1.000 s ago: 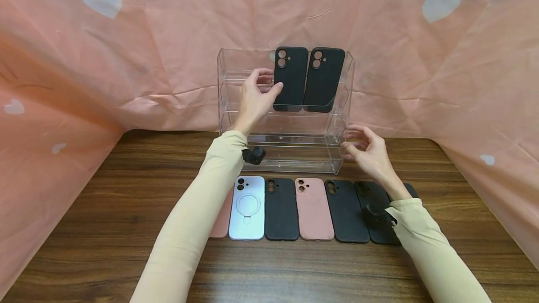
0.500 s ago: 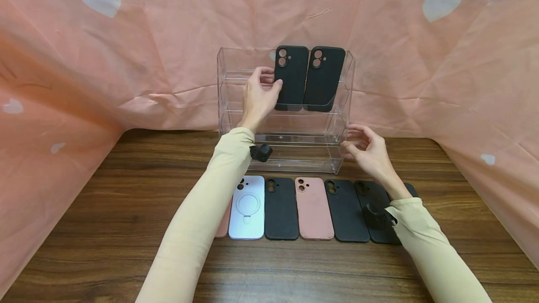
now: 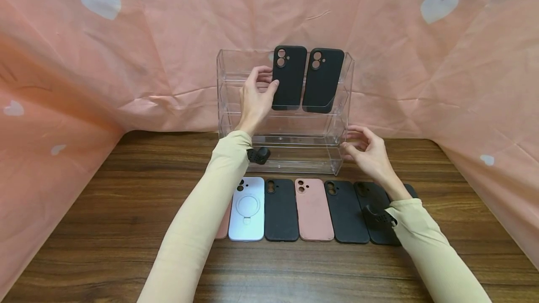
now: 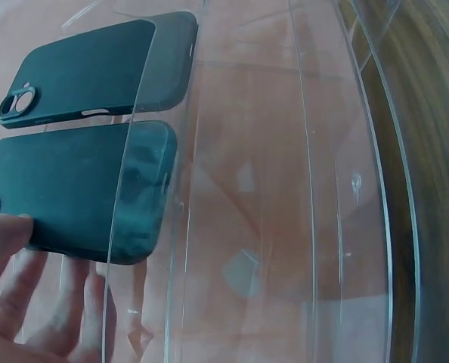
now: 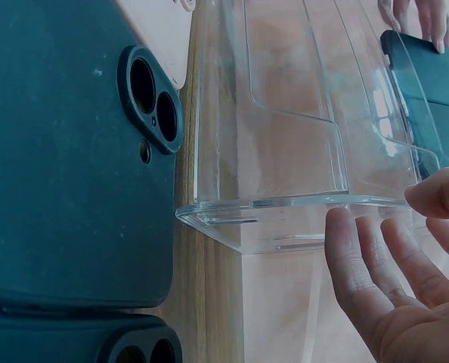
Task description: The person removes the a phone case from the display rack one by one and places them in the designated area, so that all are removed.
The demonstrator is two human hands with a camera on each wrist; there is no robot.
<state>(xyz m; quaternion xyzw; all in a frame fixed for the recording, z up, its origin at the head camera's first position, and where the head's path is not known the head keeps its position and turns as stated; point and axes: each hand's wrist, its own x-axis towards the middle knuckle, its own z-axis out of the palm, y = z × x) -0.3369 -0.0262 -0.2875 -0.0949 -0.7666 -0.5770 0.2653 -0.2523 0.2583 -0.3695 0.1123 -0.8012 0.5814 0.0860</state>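
Note:
In the head view, my left hand (image 3: 258,97) holds a black phone case (image 3: 289,76) by its left edge, thumb in front and fingers behind. The case stands upright in the top tier of a clear acrylic display rack (image 3: 290,166). To its right leans a second black phone case (image 3: 323,78), with a narrow gap between the two. In the left wrist view, the rack's clear front lip covers the lower end of the held case (image 4: 66,189). My right hand (image 3: 370,153) touches the rack's right side wall with its fingertips, as the right wrist view shows.
Along the rack's front, a row of phone cases lies on the wooden table (image 3: 105,228): a light blue one (image 3: 247,221), a pink one (image 3: 314,214) and several black ones (image 3: 281,214). My left sleeve partly covers another pink case (image 3: 223,226). Pink cloth (image 3: 177,36) hangs behind.
The held black case has shifted slightly left, widening the gap to the case beside it. My left forearm has moved a little to the right; my right hand keeps its place.

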